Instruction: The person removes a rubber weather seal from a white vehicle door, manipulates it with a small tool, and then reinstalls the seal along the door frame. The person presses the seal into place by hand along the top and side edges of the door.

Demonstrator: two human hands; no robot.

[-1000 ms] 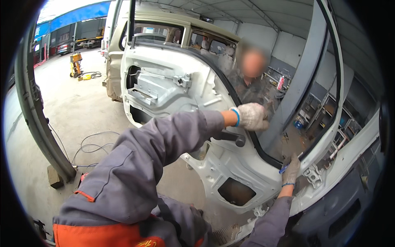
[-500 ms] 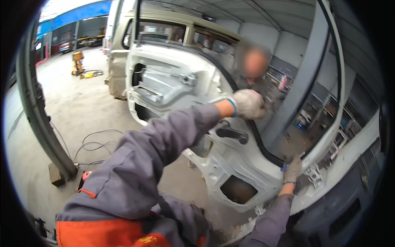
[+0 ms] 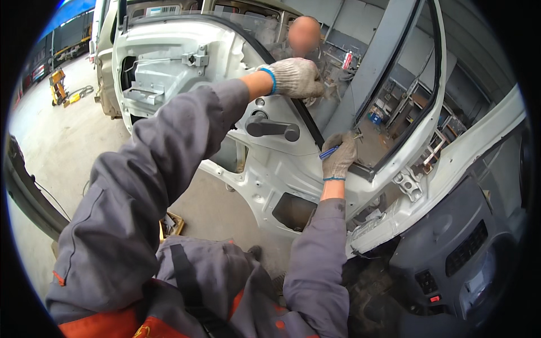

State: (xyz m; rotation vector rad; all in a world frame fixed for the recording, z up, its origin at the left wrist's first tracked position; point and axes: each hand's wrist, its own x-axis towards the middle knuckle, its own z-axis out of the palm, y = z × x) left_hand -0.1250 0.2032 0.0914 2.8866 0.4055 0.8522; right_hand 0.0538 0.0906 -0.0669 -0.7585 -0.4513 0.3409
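Observation:
A white car door (image 3: 225, 169) stands open before me, its bare inner panel facing me, with a dark window crank (image 3: 273, 129) on it. My left hand (image 3: 296, 78), in a knitted glove, is closed over the black rubber seal (image 3: 256, 45) along the window sill; its fingertips are hidden. Lower along the sill, near the window frame's corner, my gloved right hand (image 3: 340, 158) is wrapped around a blue-handled tool (image 3: 328, 152). A thin end sticks out beyond that hand; its kind is too small to tell.
Another person (image 3: 304, 42) stands beyond the door. A grey post (image 3: 360, 84) rises behind the window frame. At the right is the dark dashboard (image 3: 445, 242). A yellow machine (image 3: 58, 87) with a cable stands on the floor at far left, and an open box (image 3: 172, 224) lies below my left arm.
My view has swung right and down, so the door sits further left and higher. Both hands remain at the sill, and the right one still has the blue-handled tool.

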